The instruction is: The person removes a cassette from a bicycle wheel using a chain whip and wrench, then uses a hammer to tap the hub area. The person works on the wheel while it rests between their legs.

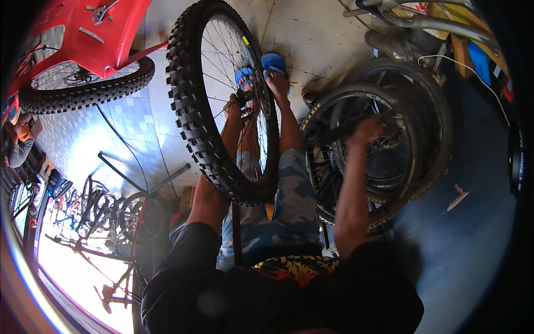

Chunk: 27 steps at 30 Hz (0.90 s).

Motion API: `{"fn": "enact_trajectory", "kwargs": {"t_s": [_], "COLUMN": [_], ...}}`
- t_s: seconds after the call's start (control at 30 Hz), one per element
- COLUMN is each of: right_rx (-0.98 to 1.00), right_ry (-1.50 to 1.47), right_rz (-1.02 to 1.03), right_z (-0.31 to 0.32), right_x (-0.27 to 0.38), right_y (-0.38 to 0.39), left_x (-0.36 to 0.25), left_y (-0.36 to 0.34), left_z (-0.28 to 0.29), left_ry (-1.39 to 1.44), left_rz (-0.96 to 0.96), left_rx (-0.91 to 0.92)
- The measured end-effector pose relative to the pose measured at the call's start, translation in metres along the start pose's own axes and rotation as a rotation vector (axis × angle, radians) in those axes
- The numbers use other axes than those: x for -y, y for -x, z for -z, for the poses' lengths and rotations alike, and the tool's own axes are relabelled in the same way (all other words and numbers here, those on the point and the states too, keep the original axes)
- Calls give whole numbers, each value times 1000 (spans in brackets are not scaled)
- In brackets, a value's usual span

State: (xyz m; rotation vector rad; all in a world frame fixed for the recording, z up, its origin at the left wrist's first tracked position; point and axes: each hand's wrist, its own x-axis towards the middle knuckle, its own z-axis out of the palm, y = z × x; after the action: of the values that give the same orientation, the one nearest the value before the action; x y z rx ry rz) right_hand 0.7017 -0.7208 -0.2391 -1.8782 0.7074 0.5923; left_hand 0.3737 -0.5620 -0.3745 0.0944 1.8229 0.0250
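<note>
A bicycle wheel [181,106] with a knobby black tyre stands upright in front of my legs. My left hand [232,106] is closed around its hub at the middle of the spokes. Out to the right, my right hand [367,131] is smeared by motion, its fingers curled. A dark, elongated thing [339,132] sticks out to the left of that fist, too blurred to name. Beneath the right hand, bicycle wheels with black tyres [410,167] lean together, one overlapping another.
At the upper left, a red plastic chair [114,42] carries small metal parts, with another knobby wheel [83,103] by it. Grey bicycle frame tubes [428,22] cross the upper right. Several bicycles [103,214] stand at the left. A person's arm [21,151] shows at the left edge.
</note>
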Motion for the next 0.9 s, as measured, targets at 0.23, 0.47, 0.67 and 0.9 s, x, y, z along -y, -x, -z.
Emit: {"fn": "enact_trajectory", "kwargs": {"t_s": [0.23,0.47,0.67,0.9], "right_rx": [1031,293,-121,995], "right_ry": [591,623,125,1032], "right_rz": [-291,144,266,205], "right_z": [-50,22,0,-75], "right_x": [-78,60,94,-83], "right_y": [82,15,-27,85], "left_x": [-7,-11,-6,-10], "left_y": [2,6,0,0], "left_z": [15,10,9,26], "left_ry": [36,58,57,-9], "left_rz": [12,36,24,82], "left_rx": [64,32,6,-194]}}
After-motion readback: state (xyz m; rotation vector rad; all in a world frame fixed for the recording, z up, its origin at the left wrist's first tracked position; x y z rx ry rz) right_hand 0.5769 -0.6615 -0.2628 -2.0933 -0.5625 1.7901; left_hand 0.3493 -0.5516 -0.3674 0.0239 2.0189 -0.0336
